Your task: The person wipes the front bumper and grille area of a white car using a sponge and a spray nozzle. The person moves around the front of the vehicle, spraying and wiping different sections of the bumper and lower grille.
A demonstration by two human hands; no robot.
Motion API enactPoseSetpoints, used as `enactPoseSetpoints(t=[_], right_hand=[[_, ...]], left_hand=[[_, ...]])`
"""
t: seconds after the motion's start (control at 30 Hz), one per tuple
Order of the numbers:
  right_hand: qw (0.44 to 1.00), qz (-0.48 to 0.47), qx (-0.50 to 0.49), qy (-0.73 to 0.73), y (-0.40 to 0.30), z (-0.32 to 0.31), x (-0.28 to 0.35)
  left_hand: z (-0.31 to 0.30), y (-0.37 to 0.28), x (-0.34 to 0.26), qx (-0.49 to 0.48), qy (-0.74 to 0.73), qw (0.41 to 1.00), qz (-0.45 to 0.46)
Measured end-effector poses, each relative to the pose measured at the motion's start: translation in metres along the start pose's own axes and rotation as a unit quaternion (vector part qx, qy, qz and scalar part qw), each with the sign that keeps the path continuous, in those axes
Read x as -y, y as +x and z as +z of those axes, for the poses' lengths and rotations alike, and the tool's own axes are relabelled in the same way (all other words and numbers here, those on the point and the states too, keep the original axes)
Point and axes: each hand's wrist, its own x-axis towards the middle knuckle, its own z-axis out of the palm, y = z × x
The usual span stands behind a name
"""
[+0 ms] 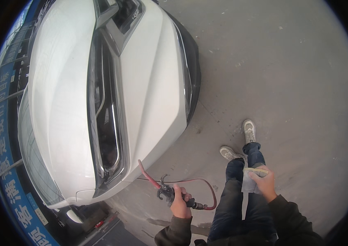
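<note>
My left hand [180, 201] is closed around an air blow gun [167, 193] with a black body and a long red nozzle. Its nozzle tip points up beside the lower corner of a white car's front bumper [158, 110], near the headlight [108, 135]; whether it touches cannot be told. A red air hose [213, 192] loops from the gun's metal coupling. In front of my right thigh, my right hand [266, 181] holds a grey sheet with a yellowish edge [249, 181], pinched under the thumb; its material is unclear.
The car, with its hood [60, 77] and windshield, fills the left side. My shoes [249, 131] stand on the grey concrete floor [284, 77], to the right of the bumper. Part of the hose runs low behind the gun. A blue banner with writing [3, 147] hangs at the far left.
</note>
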Motion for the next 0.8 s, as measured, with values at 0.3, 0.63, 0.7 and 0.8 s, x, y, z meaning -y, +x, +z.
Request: enactPoseSetpoints(t=[0.3, 0.63, 0.7, 0.8], right_hand=[[0.998, -0.005, -0.045, 0.032, 0.016, -0.038, 0.030], [0.996, 0.078, -0.037, 0.004, 0.014, -0.063, 0.016], [0.998, 0.059, -0.028, -0.026, 0.014, -0.067, 0.008], [0.997, 0.063, 0.008, -0.042, 0.013, -0.068, -0.007]], left_hand=[[0.164, 0.074, -0.021, 0.151, 0.092, 0.984, -0.012], [0.007, 0.086, 0.128, -0.125, 0.081, 0.978, -0.149], [-0.047, 0.075, 0.127, -0.132, 0.012, 0.982, -0.132], [-0.113, 0.058, 0.124, -0.168, -0.004, 0.975, -0.146]])
